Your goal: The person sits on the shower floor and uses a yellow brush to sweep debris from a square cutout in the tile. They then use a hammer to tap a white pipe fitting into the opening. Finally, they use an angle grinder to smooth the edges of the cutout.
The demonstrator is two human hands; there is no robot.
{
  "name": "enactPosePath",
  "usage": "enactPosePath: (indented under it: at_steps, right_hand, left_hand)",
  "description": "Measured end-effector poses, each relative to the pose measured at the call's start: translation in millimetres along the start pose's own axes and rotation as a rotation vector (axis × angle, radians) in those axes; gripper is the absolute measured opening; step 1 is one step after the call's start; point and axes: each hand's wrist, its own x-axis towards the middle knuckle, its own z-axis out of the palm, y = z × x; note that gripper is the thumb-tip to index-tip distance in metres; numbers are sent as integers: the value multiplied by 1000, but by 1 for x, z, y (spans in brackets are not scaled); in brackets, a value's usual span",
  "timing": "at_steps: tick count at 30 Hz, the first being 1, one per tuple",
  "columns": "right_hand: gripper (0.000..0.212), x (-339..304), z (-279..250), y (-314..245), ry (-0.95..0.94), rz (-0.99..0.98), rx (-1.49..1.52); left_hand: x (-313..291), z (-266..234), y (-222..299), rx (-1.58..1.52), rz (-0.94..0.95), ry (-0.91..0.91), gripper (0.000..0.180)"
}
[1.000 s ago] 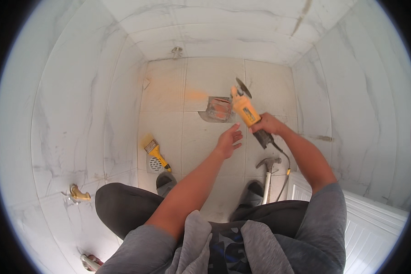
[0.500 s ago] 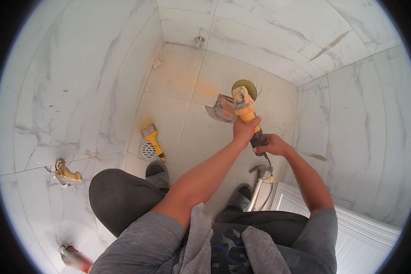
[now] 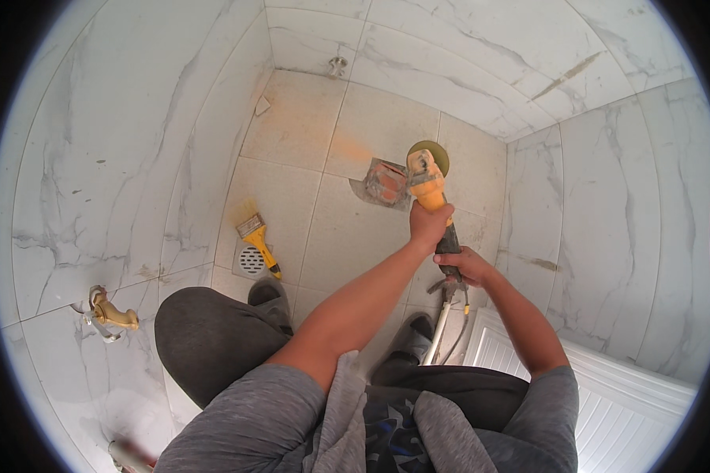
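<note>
2 holds on the grinder (image 3: pixel 427 186), prob. for control: L grip (image 3: pixel 430 225) was wrapped round its yellow body, R grip (image 3: pixel 469 265) round the dark rear; disc (image 3: pixel 440 155) was near the reddish floor patch (image 3: pixel 386 184).

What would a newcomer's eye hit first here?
Probably the yellow grinder, held mid-picture by the left hand and right hand. Just left of its disc is a reddish patch in the floor, with an orange smear beyond. A yellow brush lies by the drain, farther left.
</note>
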Motion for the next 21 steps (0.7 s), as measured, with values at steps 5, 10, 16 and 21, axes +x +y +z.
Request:
enactPosePath:
  at_steps: [5, 10, 16, 21]
  right_hand:
    - [67, -1, 23, 4, 350, -455, -445]
    - [68, 3, 45, 17, 467, -484, -590]
    - [59, 2, 42, 29, 322, -511, -604]
    - [59, 12, 57, 36, 268, -426, -542]
  left_hand:
    - [-25, 4, -4, 311, 4, 181, 61]
    - [-39, 3, -27, 422, -72, 256, 77]
    - [-51, -28, -53, 444, -137, 267, 78]
    - [-64, -63, -48, 295, -171, 205, 66]
